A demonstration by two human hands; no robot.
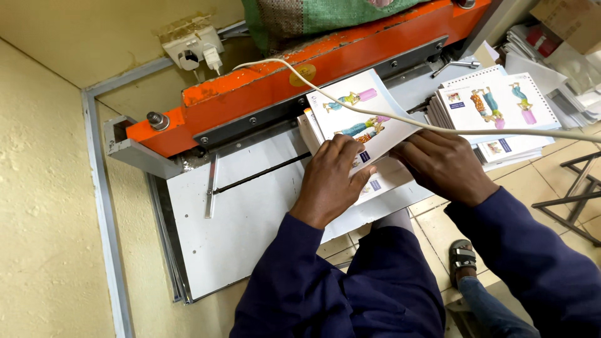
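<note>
Left hand (330,178): grip pressed flat on illustrated booklets (354,116) lying on grey bench (244,213), top edge under orange machine bar (300,78). Right hand (441,164): grip spread on the booklets' right edge. White cable (400,119) crosses over them; second booklet stack (494,109) just right.

Booklets (363,119): paper, covers smooth with a slight sheen, colour-printed.
Second stack of booklets (494,106): same glossy paper covers, matt white page edges.
Machine bar (263,94): painted metal, orange coat chipped and worn along the top edge.
Clamp strip (250,122): dark bare metal, bolted.
Machine bed (244,206): flat sheet metal, pale grey, matt, lightly scuffed.
Cable (400,119): smooth white plastic.
Sack (300,19): coarse woven green fabric.
Sleeves (388,281): matt dark blue cloth.
Wall (44,188): rough, textured cream plaster.
</note>
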